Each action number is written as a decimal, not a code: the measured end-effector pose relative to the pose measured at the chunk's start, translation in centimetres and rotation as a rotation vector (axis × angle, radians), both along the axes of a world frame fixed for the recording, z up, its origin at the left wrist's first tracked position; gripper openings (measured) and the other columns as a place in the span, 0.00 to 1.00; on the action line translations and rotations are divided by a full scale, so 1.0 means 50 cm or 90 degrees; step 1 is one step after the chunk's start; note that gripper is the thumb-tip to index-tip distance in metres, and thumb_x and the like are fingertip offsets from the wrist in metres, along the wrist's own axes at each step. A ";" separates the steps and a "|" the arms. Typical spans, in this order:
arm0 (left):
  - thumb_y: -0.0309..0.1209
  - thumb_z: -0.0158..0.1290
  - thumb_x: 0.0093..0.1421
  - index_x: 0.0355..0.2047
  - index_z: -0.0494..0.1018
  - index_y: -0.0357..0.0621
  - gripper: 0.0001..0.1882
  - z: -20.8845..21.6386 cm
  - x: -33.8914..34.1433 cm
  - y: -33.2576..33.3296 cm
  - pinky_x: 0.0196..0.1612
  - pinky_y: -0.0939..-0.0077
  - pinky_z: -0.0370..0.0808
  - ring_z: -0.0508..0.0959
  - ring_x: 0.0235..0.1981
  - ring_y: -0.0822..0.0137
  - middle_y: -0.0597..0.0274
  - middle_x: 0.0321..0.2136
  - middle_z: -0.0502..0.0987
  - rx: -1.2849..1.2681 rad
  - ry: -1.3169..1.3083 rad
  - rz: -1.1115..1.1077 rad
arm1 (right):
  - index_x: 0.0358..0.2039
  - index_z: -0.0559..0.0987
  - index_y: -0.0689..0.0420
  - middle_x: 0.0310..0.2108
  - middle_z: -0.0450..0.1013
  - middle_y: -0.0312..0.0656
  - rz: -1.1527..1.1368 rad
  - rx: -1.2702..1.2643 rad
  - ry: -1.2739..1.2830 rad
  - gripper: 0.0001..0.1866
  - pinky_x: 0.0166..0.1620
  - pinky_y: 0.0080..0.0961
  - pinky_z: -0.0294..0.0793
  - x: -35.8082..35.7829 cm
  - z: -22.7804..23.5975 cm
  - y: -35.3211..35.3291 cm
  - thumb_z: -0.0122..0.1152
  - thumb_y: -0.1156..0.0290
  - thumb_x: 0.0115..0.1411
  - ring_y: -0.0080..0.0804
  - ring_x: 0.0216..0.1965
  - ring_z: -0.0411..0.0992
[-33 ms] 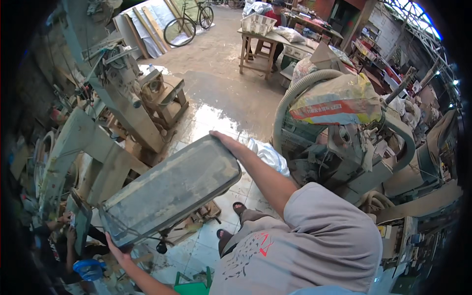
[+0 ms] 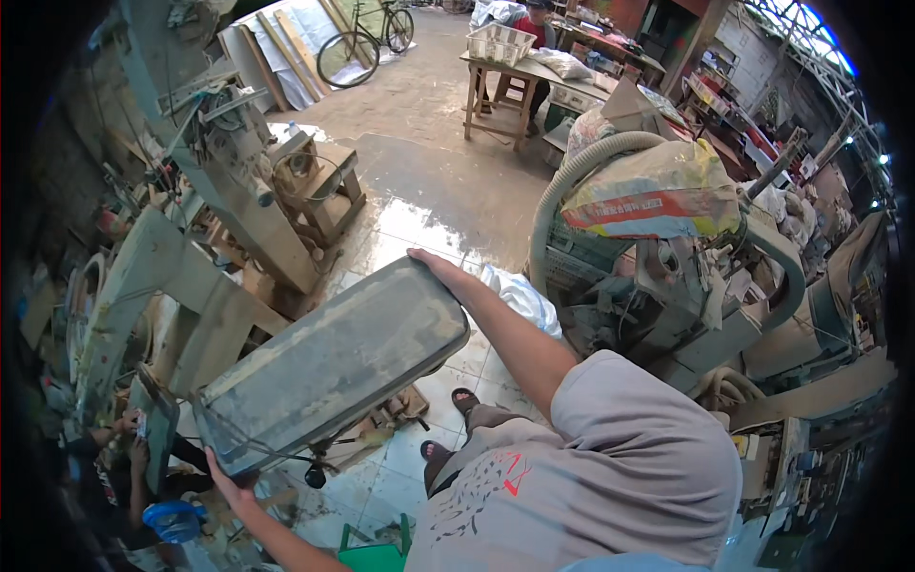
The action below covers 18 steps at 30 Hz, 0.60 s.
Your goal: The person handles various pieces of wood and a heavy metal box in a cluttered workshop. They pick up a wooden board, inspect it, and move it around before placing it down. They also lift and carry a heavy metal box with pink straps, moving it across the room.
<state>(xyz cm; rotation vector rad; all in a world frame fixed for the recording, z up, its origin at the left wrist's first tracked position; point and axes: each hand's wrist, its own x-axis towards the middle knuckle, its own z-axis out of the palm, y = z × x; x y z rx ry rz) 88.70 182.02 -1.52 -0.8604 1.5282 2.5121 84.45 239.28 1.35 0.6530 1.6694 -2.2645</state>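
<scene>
A long, dusty grey casing (image 2: 334, 357) with rounded corners stretches between my two hands, tilted up toward the right. My left hand (image 2: 232, 488) grips its near left end, thumb along the side edge. At the far right corner, my right hand (image 2: 440, 271) holds the other end; most of its fingers are hidden behind the casing. A dark cord (image 2: 243, 436) crosses the left end, and a small round black knob (image 2: 315, 476) shows just below the lower edge. What lies under the casing is mostly hidden.
A dusty machine frame (image 2: 143, 276) stands close on the left, near another person's arm (image 2: 138, 462) and a blue container (image 2: 174, 521). On the right are a ribbed hose (image 2: 572, 186) and a covered machine (image 2: 658, 195). A green stool (image 2: 376, 556) sits below, a white sack (image 2: 519, 300) beyond my feet.
</scene>
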 end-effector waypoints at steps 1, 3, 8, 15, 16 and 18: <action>0.60 0.54 0.47 0.53 0.64 0.48 0.39 -0.011 -0.005 -0.008 0.49 0.56 0.65 0.66 0.49 0.55 0.58 0.50 0.66 0.002 -0.004 -0.012 | 0.40 0.74 0.58 0.36 0.72 0.46 -0.008 0.017 -0.001 0.29 0.45 0.30 0.68 -0.001 -0.002 0.001 0.48 0.43 0.55 0.35 0.36 0.71; 0.60 0.53 0.47 0.53 0.64 0.48 0.40 -0.014 -0.012 -0.010 0.48 0.56 0.65 0.66 0.49 0.55 0.59 0.50 0.66 0.009 -0.010 -0.040 | 0.40 0.74 0.58 0.36 0.72 0.46 -0.027 0.054 -0.001 0.29 0.45 0.29 0.68 -0.005 -0.010 0.002 0.48 0.43 0.55 0.35 0.35 0.71; 0.61 0.53 0.46 0.53 0.64 0.48 0.40 0.003 -0.009 0.013 0.48 0.57 0.64 0.66 0.49 0.56 0.60 0.50 0.67 0.012 -0.039 -0.052 | 0.39 0.75 0.58 0.34 0.73 0.46 -0.026 0.056 -0.006 0.28 0.43 0.28 0.69 -0.006 -0.023 0.014 0.48 0.43 0.55 0.34 0.35 0.72; 0.60 0.51 0.49 0.54 0.63 0.47 0.39 0.004 -0.004 0.021 0.50 0.55 0.64 0.65 0.51 0.54 0.59 0.51 0.67 0.020 0.000 -0.056 | 0.39 0.75 0.57 0.36 0.73 0.45 -0.034 0.036 -0.022 0.28 0.43 0.30 0.69 -0.001 -0.009 0.015 0.51 0.42 0.53 0.35 0.34 0.72; 0.59 0.50 0.50 0.55 0.63 0.49 0.38 0.008 -0.002 0.019 0.51 0.54 0.63 0.64 0.53 0.54 0.60 0.53 0.66 0.041 0.007 -0.079 | 0.39 0.76 0.57 0.36 0.73 0.45 -0.047 0.057 -0.012 0.29 0.43 0.30 0.69 0.000 -0.014 0.014 0.51 0.42 0.53 0.36 0.34 0.72; 0.59 0.50 0.50 0.55 0.62 0.51 0.37 0.026 -0.014 0.050 0.51 0.54 0.63 0.64 0.53 0.55 0.61 0.53 0.65 0.021 -0.024 -0.084 | 0.39 0.76 0.59 0.37 0.74 0.46 -0.063 0.090 -0.001 0.30 0.44 0.31 0.69 -0.007 -0.024 0.022 0.51 0.42 0.53 0.37 0.35 0.72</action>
